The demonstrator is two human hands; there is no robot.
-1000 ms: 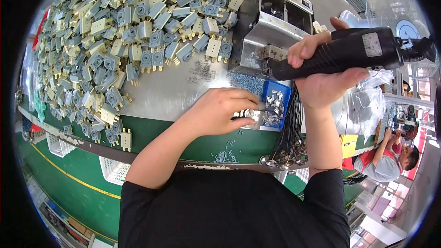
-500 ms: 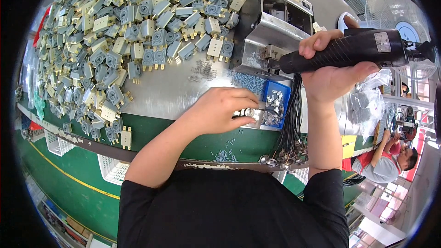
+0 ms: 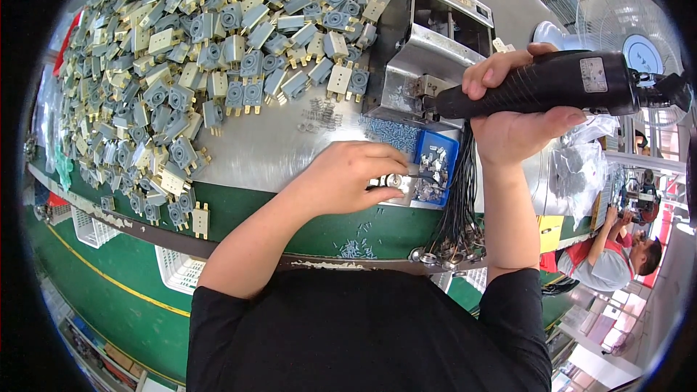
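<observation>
My right hand (image 3: 517,122) grips a black electric screwdriver (image 3: 555,86), held level above the table with its tip toward a grey metal machine (image 3: 432,51). My left hand (image 3: 347,176) rests at the table's near edge, its fingertips pinching a small round metal part (image 3: 394,181) on a shiny fixture. Right beside it sits a small blue tray (image 3: 435,168) with several small metal pieces. A patch of tiny blue screws (image 3: 388,131) lies just behind the tray.
A big heap of grey and cream plastic parts (image 3: 196,51) covers the metal table (image 3: 268,149) to the left. Small springs (image 3: 318,112) lie loose. Black cables with ring ends (image 3: 454,236) hang off the edge. A fan (image 3: 632,29) stands far right; another person (image 3: 621,258) sits lower right.
My right hand has shifted the screwdriver slightly, lowering it and then drawing it back to the right. My left hand has stayed on the small part by the blue tray.
</observation>
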